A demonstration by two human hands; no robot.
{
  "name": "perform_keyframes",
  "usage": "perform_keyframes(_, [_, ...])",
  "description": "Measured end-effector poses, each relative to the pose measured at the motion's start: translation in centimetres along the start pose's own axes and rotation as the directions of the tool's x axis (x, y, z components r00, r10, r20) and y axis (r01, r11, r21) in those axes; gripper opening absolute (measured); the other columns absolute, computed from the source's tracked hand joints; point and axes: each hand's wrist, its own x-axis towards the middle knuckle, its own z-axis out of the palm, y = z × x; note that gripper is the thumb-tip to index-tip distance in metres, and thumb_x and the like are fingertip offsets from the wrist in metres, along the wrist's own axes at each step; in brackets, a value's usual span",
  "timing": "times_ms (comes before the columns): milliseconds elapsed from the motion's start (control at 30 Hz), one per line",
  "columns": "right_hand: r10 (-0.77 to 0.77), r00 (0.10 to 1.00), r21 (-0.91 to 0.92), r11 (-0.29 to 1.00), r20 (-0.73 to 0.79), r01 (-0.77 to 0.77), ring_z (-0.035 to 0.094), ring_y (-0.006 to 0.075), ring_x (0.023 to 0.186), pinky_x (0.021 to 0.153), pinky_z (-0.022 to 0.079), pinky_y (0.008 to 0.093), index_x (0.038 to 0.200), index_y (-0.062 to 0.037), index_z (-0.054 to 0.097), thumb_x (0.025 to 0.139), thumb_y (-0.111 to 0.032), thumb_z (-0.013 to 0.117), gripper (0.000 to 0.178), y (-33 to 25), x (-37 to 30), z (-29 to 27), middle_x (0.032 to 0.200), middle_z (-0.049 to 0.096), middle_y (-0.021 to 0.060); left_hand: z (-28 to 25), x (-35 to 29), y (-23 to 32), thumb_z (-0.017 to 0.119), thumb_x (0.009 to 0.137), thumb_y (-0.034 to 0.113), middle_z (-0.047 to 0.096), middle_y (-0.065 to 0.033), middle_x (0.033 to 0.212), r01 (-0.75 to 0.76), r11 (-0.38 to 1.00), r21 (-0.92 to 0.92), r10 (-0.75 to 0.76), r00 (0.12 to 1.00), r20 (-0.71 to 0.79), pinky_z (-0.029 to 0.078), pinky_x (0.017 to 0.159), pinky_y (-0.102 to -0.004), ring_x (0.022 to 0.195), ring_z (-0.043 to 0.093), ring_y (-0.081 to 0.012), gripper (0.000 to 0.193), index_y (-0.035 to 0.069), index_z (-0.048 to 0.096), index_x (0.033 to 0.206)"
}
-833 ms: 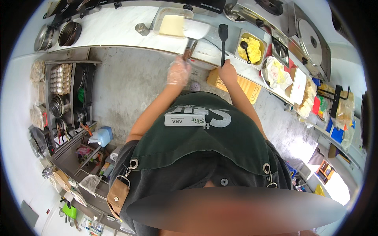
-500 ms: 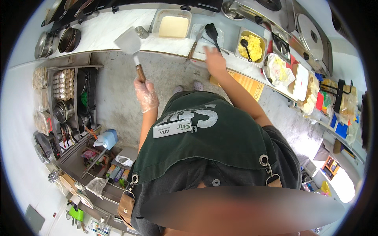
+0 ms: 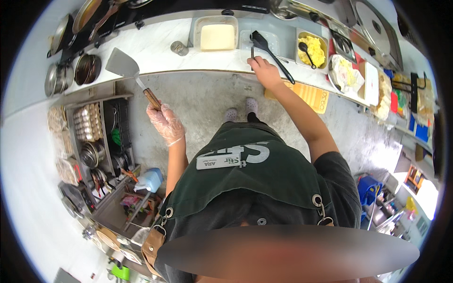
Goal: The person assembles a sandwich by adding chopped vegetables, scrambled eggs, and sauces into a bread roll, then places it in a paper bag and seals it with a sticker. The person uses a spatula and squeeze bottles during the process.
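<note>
In my gloved left hand (image 3: 166,123) is the wooden handle of a metal turner (image 3: 123,63); its broad flat blade points up and left, over the counter's front edge. My bare right hand (image 3: 265,71) is at the counter edge, fingers closed around a slim wooden-handled utensil (image 3: 252,53), mostly hidden by the hand. Just right of these fingers lies a black spatula (image 3: 271,51), its head on a clear plastic lid or tray (image 3: 245,39) and its handle reaching past the counter edge. A square plastic tub (image 3: 197,35) of pale yellow contents stands behind.
A metal pan (image 3: 300,55) of scrambled egg with a black spoon (image 3: 306,54) stands to the right. A small metal shaker (image 3: 179,48) is on the white counter (image 3: 155,42). Pots (image 3: 85,68) stand at the left end. A yellow crate (image 3: 306,99) sits below the counter edge.
My left hand has swung the turner left, tilting its blade outward. My right hand has closed on the slim wooden-handled utensil. The whole view has shifted.
</note>
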Motion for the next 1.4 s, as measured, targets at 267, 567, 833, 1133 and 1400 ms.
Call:
perform_keyframes(267, [0.768,0.54,0.936,0.328,-0.345,0.132,0.058,0.0149,0.073,0.059,0.046,0.0257,0.109,-0.0085,0.047,0.102,-0.016,0.048,0.01,-1.4,-10.3,-14.8,0.092,0.058,0.0095,10.9,1.9,6.4,0.047,0.1,0.02,0.045,-0.009,0.098,-0.322,0.946,0.023,0.306,0.916,0.258,0.041,0.086,-0.0344,0.09,0.045,-0.018,0.033,-0.004,0.043,0.122])
perform_keyframes(567, [0.749,-0.145,0.762,0.629,-0.647,-0.152,0.053,0.011,0.067,0.056,0.04,0.0239,0.115,-0.0102,0.047,0.102,-0.03,0.049,0.024,4.9,-37.9,-33.6,0.086,0.062,0.0076,30.4,-10.4,15.2,0.05,0.101,0.021,0.044,-0.0026,0.089,-0.045,0.845,-0.533,0.316,0.845,0.431,0.037,0.06,-0.0242,0.069,0.04,-0.01,0.033,0.003,0.041,0.127])
perform_keyframes(833, [0.448,-0.353,0.57,0.658,-0.822,-0.493,0.052,0.009,0.064,0.053,0.04,0.021,0.118,-0.0042,0.045,0.103,-0.023,0.05,0.024,13.6,-56.3,-49.5,0.087,0.064,0.0104,43.5,-22.3,21.5,0.051,0.1,0.015,0.044,-0.0055,0.095,-0.101,0.812,-0.575,0.38,0.839,0.39,0.039,0.07,-0.0264,0.079,0.041,-0.0128,0.027,-0.001,0.045,0.12])
perform_keyframes(1133, [0.445,-0.246,0.508,0.765,-0.861,-0.396,0.055,0.0095,0.069,0.053,0.038,0.0197,0.12,-0.0071,0.046,0.102,-0.025,0.053,0.026,41.3,-60.7,-61.5,0.091,0.066,0.009,53.7,-28.0,27.0,0.051,0.101,0.017,0.048,-0.0099,0.102,-0.283,0.869,-0.406,0.396,0.89,0.226,0.043,0.075,-0.0312,0.082,0.045,-0.0155,0.033,-0.002,0.044,0.126])
perform_keyframes(1400, [0.377,0.133,0.29,0.856,-0.917,-0.428,0.066,0.0148,0.082,0.071,0.051,0.0262,0.119,-0.0014,0.054,0.1,-0.021,0.054,0.027,71.5,-56.2,-75.9,0.093,0.07,0.0102,64.2,-30.8,33.7,0.055,0.101,0.029,0.05,-0.0142,0.106,-0.39,0.89,-0.238,0.389,0.92,-0.052,0.044,0.081,-0.0322,0.091,0.048,-0.0205,0.042,-0.006,0.047,0.122])
